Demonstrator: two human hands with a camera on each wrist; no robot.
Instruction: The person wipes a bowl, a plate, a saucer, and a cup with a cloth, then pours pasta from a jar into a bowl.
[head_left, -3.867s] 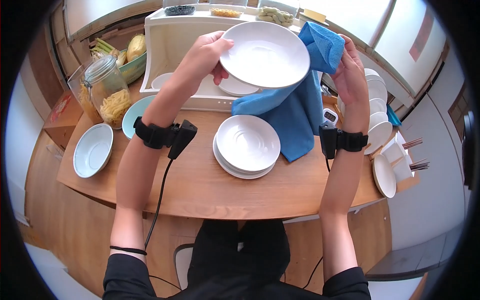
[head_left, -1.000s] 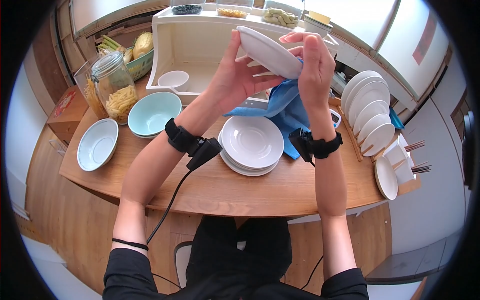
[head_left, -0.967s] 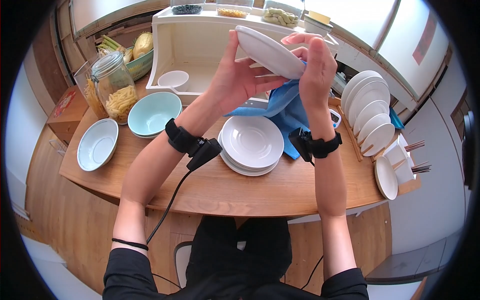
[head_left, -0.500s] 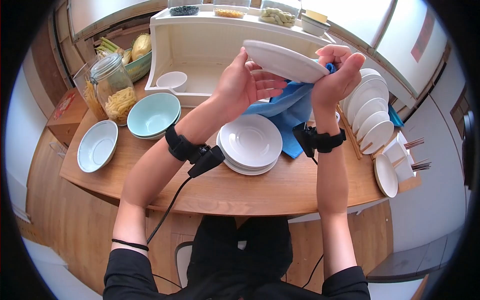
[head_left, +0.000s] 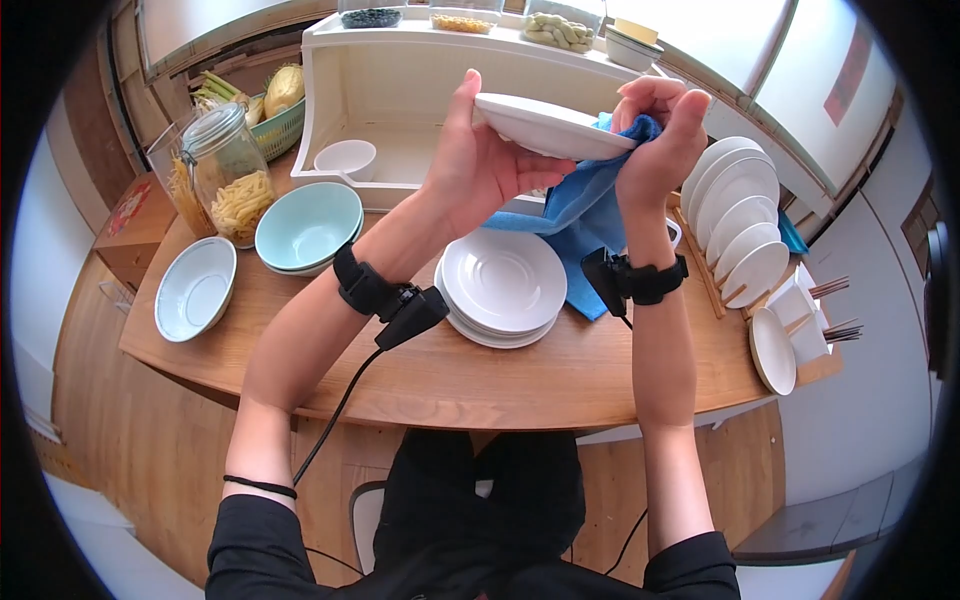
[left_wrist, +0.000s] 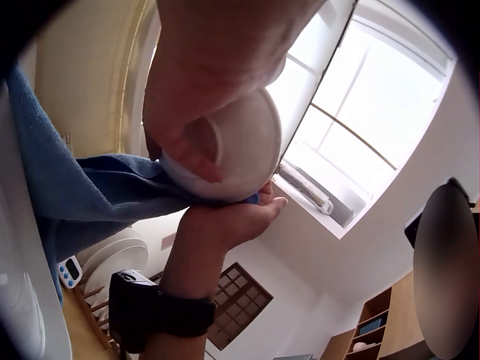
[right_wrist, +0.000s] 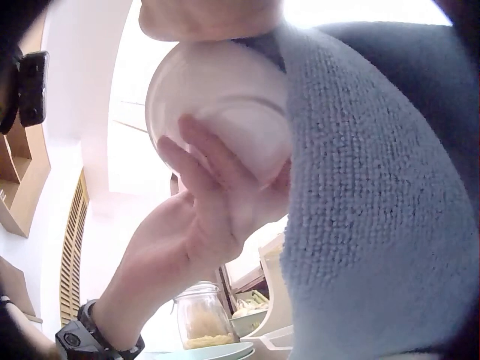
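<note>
My left hand (head_left: 470, 160) holds a white plate (head_left: 545, 128) up in front of the shelf, thumb near the rim and fingers spread beneath it. The right wrist view shows those fingers against the plate's underside (right_wrist: 225, 82). At the plate's right rim, my right hand (head_left: 662, 155) grips a blue cloth (head_left: 585, 205) against the edge. The rest of the cloth hangs down to the table, behind a stack of white plates (head_left: 505, 280). In the right wrist view the cloth (right_wrist: 367, 195) covers much of the scene.
Pale blue bowls (head_left: 310, 225), a white bowl (head_left: 197, 290) and a pasta jar (head_left: 235, 185) stand left. A small bowl (head_left: 346, 158) sits in the white shelf unit (head_left: 400, 100). On the right are racked plates (head_left: 740, 195) and a chopstick holder (head_left: 798, 310).
The plate, earlier facing me, has turned to show its underside and is now closer to level. Over the last second my right hand and the cloth have shifted right and lower with the plate's rim.
</note>
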